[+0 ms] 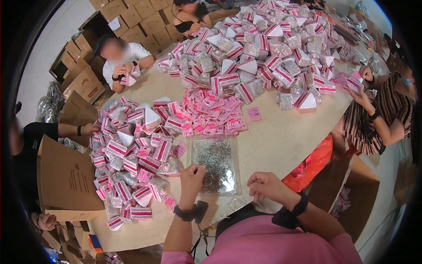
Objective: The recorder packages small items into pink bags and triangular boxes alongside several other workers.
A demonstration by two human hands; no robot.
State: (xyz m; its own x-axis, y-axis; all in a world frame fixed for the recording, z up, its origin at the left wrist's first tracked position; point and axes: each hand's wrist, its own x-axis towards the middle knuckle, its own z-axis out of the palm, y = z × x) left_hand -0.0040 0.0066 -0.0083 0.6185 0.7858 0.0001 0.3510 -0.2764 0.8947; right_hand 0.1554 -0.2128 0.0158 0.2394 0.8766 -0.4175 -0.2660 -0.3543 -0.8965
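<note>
From the head view, we are looking down at a pale table (pixel 283 136), with both our hands coming in from the lower edge. Our left hand (pixel 193 176) is hovering at the left side of a clear tray (pixel 230 186), its fingers curling inward; we cannot tell whether they are pinching something small. Our right hand (pixel 265 185) is hanging just right of the tray, fingers loosely bent, and there too we cannot tell whether they are gripping anything. The tray is lying flat in front of us, and a tangle of thin metal pieces (pixel 213 160) is filling its middle. A dark strap is circling each wrist.

Beyond the tray, a heap of pink cards (pixel 211 112) is spreading, with a single card (pixel 253 114) lying apart on its right. A pile of pink-and-white packs (pixel 150 163) is covering the table to our left, and a larger pile (pixel 283 77) is rising across the far side.

Around us, a person in a white shirt (pixel 132 53) is holding a pack, and a person in a striped top (pixel 380 114) is handling pink pieces. A cardboard box (pixel 68 176) is standing at left; a red bag (pixel 313 163) is sitting beside the table at right.
</note>
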